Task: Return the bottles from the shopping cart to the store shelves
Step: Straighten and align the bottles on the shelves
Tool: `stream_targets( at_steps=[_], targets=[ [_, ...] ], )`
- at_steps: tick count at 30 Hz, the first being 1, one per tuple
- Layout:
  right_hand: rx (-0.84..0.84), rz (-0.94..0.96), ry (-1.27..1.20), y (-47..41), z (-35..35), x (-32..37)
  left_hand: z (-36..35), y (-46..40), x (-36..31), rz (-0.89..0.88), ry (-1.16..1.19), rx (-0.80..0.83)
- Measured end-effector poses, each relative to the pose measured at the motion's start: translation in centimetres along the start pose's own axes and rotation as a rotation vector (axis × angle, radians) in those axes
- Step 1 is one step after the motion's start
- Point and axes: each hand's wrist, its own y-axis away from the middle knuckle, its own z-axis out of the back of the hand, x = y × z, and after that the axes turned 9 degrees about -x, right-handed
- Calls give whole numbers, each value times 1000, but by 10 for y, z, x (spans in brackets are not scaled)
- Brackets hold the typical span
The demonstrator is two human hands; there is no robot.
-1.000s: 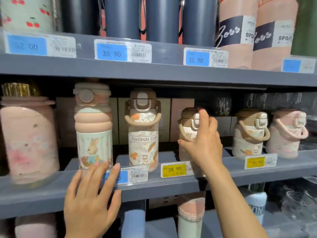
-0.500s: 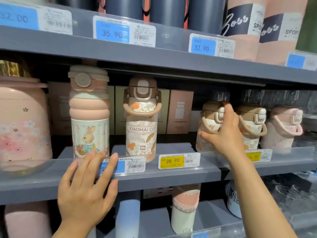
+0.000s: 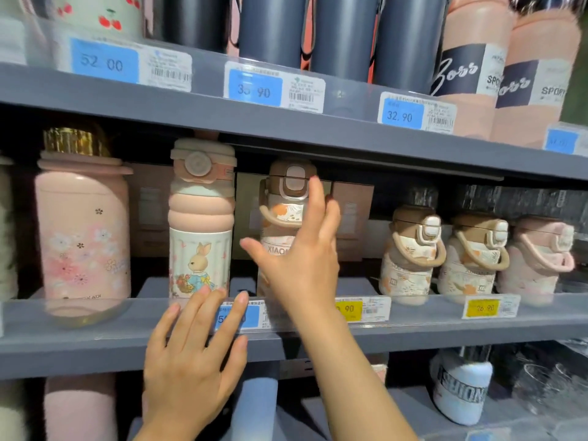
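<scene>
On the middle shelf [image 3: 79,342] stands a tall brown-capped floral bottle [image 3: 286,198]. My right hand [image 3: 299,253] is spread in front of it with straight fingers, thumb out to the left; whether it touches the bottle I cannot tell. To its right stand three short handled bottles: two brown floral ones [image 3: 410,253] [image 3: 474,259] and a pink one [image 3: 541,256]. My left hand [image 3: 197,354] lies flat with straight fingers against the shelf's clear front rail, below a pink bunny bottle [image 3: 199,224]. No cart is in view.
A large pink flowered flask [image 3: 82,230] stands at the shelf's left. The upper shelf [image 3: 286,122] carries dark grey tumblers [image 3: 343,33] and pink sport bottles [image 3: 471,74]. Boxes line the back of the middle shelf. More bottles stand on the lower shelf [image 3: 458,389].
My right hand let go of the short brown floral bottle, now standing beside the other short ones, and moved left in front of the tall floral bottle. My left hand stayed on the rail.
</scene>
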Motion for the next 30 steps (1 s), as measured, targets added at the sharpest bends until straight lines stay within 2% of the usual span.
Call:
stream_targets(
  at_steps=[3, 15, 24, 27, 30],
  targets=[
    [11, -20, 110, -3, -13, -2, 1, 0, 3, -9, 12, 7],
    [-28, -114, 38, -35, 42, -78, -5, 4, 3, -13, -22, -38],
    [-45, -111, 22, -30, 48, -89, 0, 2, 4, -15, 4, 27],
    [-126, -81, 6, -19, 50, -82, 7, 2, 6, -7, 75, 73],
    [-318, 84, 44, 2, 48, -61, 17, 6, 17, 90, 84, 73]
  ],
)
